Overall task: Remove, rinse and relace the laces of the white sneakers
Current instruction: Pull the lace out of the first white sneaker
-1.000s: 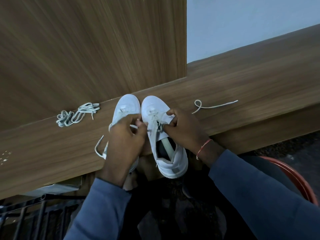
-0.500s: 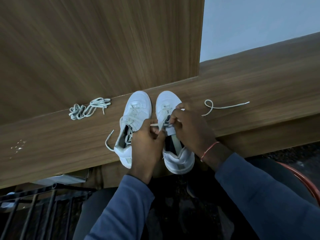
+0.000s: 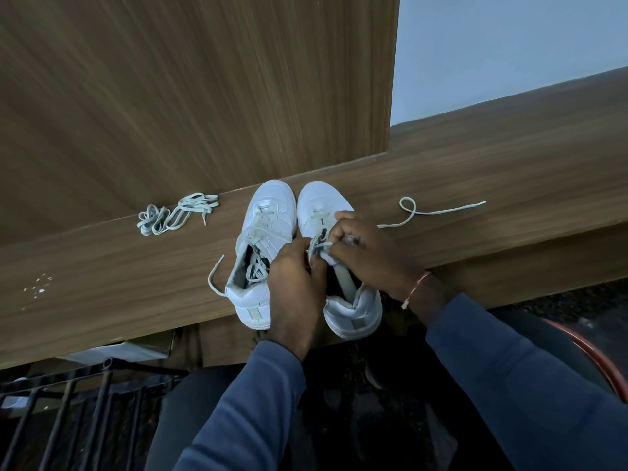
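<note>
Pair position: left sneaker [image 3: 268, 212] and right sneaker [image 3: 319, 198] stand side by side, touching, on the wooden worktop [image 3: 102, 290], toes at 12 o'clock and heels at the near edge
Left hand [image 3: 295, 283]: comes in from 6 o'clock between the two heels; its fingers [image 3: 299, 248] are curled and pinch the lace [image 3: 317, 248] of the right sneaker
Right hand [image 3: 370, 253]: lies over the right sneaker's throat from 4 o'clock; fingers [image 3: 343, 222] bent tight, pinching the same lace at the upper eyelets
Right sneaker: laced only across the lowest eyelets; tongue bare down to the heel
Left sneaker: laced partway; slack lace is heaped in its opening, and one end trails onto the worktop at 8 o'clock
Loose strand [image 3: 438, 210]: lies at 3 o'clock of the pair with one loop in it; the right hand hides where it ends
Bundled lace [image 3: 176, 214]: a folded heap at 10 o'clock, well apart from the sneakers
Wooden panel [image 3: 170, 96]: upright behind the worktop at 12 o'clock
Thread band [image 3: 416, 288]: red, on the right wrist
White specks [image 3: 37, 287]: scattered at 9 o'clock
Below the worktop: a metal rack [image 3: 68, 402] at 7 o'clock, a red tub [image 3: 608, 365] at 4 o'clock
</note>
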A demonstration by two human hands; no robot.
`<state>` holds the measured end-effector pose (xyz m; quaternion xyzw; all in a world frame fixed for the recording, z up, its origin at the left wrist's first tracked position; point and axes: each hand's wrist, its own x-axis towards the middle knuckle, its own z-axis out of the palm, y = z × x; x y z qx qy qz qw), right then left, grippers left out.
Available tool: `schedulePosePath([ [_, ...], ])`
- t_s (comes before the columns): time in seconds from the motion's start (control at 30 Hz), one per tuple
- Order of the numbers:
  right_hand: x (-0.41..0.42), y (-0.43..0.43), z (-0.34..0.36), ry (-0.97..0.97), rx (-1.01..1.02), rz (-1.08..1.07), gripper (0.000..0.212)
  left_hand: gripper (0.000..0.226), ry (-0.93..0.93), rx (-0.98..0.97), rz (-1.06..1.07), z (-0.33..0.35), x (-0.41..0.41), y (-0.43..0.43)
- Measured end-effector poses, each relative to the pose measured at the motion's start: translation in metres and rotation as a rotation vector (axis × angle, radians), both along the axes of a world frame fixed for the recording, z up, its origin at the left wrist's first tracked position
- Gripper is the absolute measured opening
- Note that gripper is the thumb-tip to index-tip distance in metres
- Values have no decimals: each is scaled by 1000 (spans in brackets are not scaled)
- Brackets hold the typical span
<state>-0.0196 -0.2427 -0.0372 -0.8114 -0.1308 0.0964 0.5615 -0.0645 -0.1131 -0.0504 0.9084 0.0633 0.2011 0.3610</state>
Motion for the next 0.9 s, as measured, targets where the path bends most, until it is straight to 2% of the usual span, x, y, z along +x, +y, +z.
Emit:
schedulePosePath([
  [0.07, 2, -5, 2, 40, 42, -46, 8, 8, -2, -4, 2, 1, 0, -1],
  [0.1, 2, -6, 4, -12, 4, -54, 9, 8, -6, -9, -3, 1, 0, -1],
  [0.2, 2, -1, 2, -438, -259, 15, 18, 18, -9, -27, -23, 0, -1, 1],
  [0.27, 1, 3, 5, -585, -366, 91, 23, 23, -16, -34, -25, -1, -1, 3],
  [0.3, 0, 4, 9, -569, -362, 136, 21, 24, -20, -27, -23, 0, -1, 3],
  [0.37, -1, 3, 13, -415, -284, 188, 14, 20, -21, 2, -16, -1, -1, 3],
  [0.43, -2, 0, 16, -299, -260, 150, 12, 13, -14, 7, -5, -2, -1, 2],
  [0.6, -5, 11, 22, -361, -514, 101, 22, 9, -14, 42, 14, -3, 1, 1],
  [0.7, -4, 10, 23, -241, -423, 108, 18, 15, -28, 70, -2, -3, 0, 2],
  [0.77, -2, 7, 23, -187, -390, 98, 15, 11, -42, 74, -15, -3, -2, 2],
  [0.9, 2, 12, 22, -210, -497, 22, 18, 14, -34, 72, -17, -3, -4, -2],
])
